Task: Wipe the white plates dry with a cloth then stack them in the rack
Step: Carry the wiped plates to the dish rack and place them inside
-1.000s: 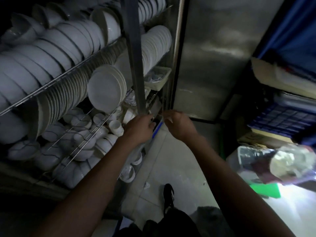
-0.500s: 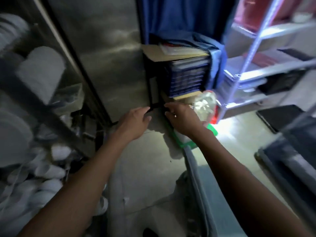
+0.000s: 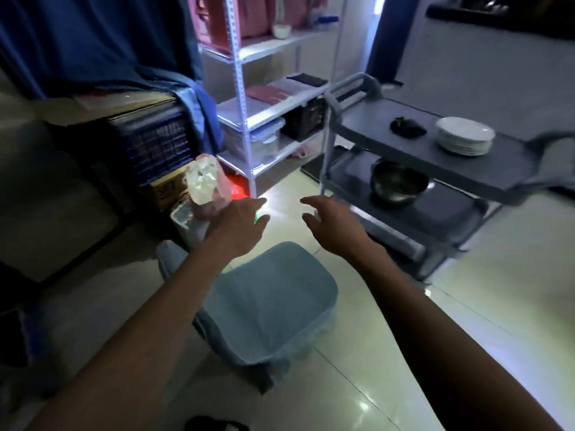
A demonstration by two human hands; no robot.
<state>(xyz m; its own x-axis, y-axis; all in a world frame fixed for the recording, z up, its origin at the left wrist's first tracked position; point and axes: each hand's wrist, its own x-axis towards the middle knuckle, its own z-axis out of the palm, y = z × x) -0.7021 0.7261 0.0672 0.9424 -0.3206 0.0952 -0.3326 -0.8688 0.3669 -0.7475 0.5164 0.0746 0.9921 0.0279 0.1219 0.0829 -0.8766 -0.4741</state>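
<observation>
White plates (image 3: 465,135) stacked flat on grey cart (image 3: 373,126) top shelf, up and right of both hands, dark cloth (image 3: 407,127) just beside stack. Right hand (image 3: 334,223) nearer; left hand (image 3: 241,227) further. Both empty, fingers loosely spread. Rack not in view.

A stack of white plates (image 3: 464,136) sits flat on the top shelf of a grey cart (image 3: 385,141), toward its right end. Just to their left on the same shelf lies a small dark crumpled cloth (image 3: 407,126), apart from the plates
</observation>
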